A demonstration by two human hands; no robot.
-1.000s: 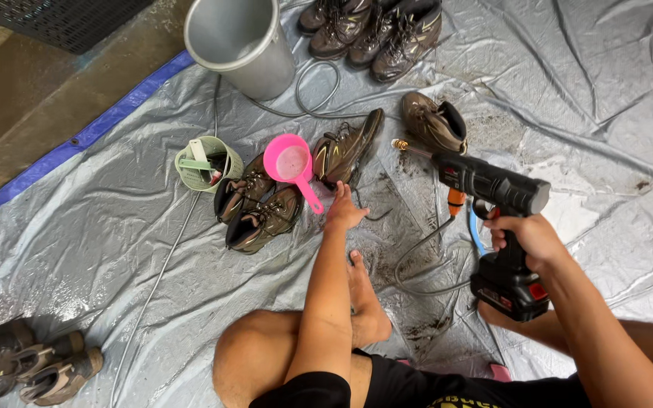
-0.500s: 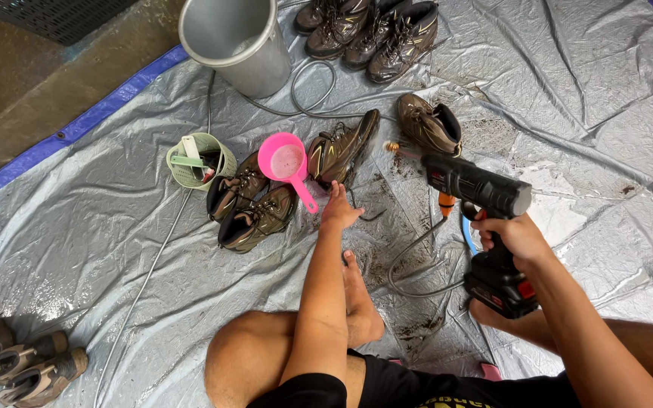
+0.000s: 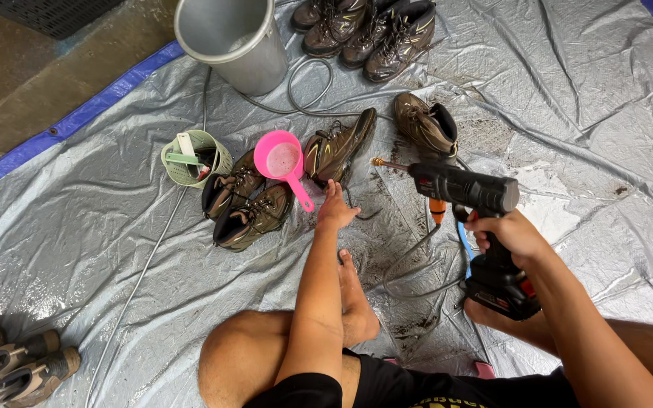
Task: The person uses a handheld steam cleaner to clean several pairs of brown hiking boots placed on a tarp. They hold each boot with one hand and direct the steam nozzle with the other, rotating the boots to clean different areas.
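My right hand [image 3: 514, 236] grips the handle of a black cordless spray gun [image 3: 466, 189] with a battery base [image 3: 502, 291]; its brass nozzle points left toward a brown hiking boot [image 3: 339, 145] lying on its side. My left hand [image 3: 335, 208] reaches forward with fingers spread, touching the tarp just below that boot and beside the handle of a pink scoop [image 3: 284, 162]. Another brown boot [image 3: 427, 125] stands behind the gun. A pair of muddy boots [image 3: 245, 205] lies left of the scoop.
A grey tarp [image 3: 568, 98] covers the ground, with dirt in front of me. A metal bucket [image 3: 234, 41] stands at the back, with a hose [image 3: 304, 83] looping beside it. A green basket [image 3: 188, 157] holds brushes. More boots [image 3: 368, 26] sit at top; shoes [image 3: 17, 363] lie at bottom left.
The view has shifted slightly. My right hand with the spray gun has stayed in much the same place, and my left hand remains near the boot on its side.
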